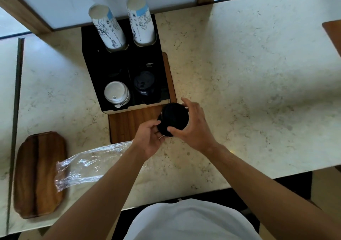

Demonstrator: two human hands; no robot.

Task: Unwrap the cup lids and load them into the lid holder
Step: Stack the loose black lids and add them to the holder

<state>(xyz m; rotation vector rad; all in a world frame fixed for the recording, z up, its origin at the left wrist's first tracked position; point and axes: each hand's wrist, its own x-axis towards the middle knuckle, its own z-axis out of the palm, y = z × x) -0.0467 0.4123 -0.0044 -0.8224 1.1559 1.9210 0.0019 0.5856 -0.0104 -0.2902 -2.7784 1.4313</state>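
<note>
A stack of black cup lids (174,119) is held above the wooden board, just in front of the black lid holder (92,70). My left hand (149,138) grips the stack's near end and my right hand (191,125) wraps around its right side. In the holder's front right compartment lie black lids (144,82); the front left compartment holds white lids (117,93). An empty clear plastic wrapper (88,164) lies on the counter at the left, partly under my left forearm.
Two stacks of printed paper cups (107,27) (141,20) lean out of the holder's back compartments. The holder stands on a wooden board (129,123). A dark wooden tray (38,173) lies at the counter's left. Another wooden piece (334,33) shows at the right edge.
</note>
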